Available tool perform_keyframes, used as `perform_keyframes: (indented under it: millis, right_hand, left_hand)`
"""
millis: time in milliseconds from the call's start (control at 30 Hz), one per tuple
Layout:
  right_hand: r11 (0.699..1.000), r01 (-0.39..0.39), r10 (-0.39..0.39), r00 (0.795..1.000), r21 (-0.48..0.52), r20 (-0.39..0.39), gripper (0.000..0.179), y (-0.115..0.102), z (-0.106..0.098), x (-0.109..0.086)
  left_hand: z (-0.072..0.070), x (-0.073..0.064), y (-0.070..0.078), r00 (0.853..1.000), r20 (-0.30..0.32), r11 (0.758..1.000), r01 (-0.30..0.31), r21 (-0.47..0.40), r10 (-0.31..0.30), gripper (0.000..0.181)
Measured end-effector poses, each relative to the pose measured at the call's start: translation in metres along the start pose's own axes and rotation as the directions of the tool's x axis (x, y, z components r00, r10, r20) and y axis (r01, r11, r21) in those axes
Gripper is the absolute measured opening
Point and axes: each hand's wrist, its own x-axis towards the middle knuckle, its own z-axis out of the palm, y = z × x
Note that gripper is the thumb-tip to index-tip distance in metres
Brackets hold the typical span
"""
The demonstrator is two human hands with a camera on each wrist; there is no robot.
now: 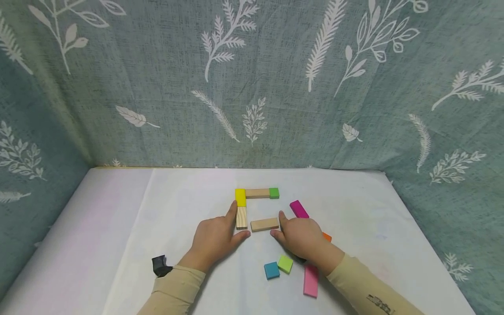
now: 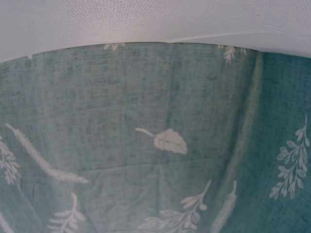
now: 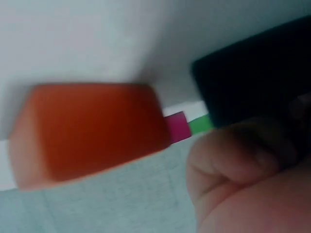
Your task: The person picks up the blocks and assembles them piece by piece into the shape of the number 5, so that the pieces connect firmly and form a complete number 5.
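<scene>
In the head view my left hand [image 1: 216, 236] lays its straight index finger along the left side of a yellow block [image 1: 240, 197] and a plain wooden block [image 1: 241, 218] joined end to end. The left thumb points right, just below that wooden block. A second plain wooden block [image 1: 264, 225] lies slightly tilted between the hands. At its right end is my right hand [image 1: 307, 238], index finger and thumb extended and spread around that end. Contact there is unclear. The right wrist view shows curled fingers [image 3: 228, 160] beside a dark block [image 3: 257, 68]. The left wrist view shows no hand.
A wooden block [image 1: 257, 193] and green block [image 1: 274, 193] extend right from the yellow one. Near the right hand lie magenta [image 1: 299, 209], orange [image 3: 97, 131], pink [image 1: 310, 281], lime [image 1: 285, 264] and blue [image 1: 271, 270] blocks. A black object [image 1: 160, 265] lies by the left wrist.
</scene>
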Motion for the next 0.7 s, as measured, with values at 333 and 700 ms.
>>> perform_keyframes:
  millis: [333, 700]
  right_hand:
    - [0.999, -0.035, 0.034, 0.999, -0.011, -0.038, 0.084, -0.019, 0.004, 0.007]
    - [1.0, -0.027, 0.026, 0.997, -0.014, -0.067, 0.078, -0.017, 0.004, 0.007]
  left_hand:
    - [0.004, 0.0, -0.003, 0.999, -0.038, 1.0, -0.025, 0.014, 0.026, 0.092]
    - [0.003, -0.001, -0.004, 0.997, -0.049, 0.998, -0.059, -0.003, 0.059, 0.077]
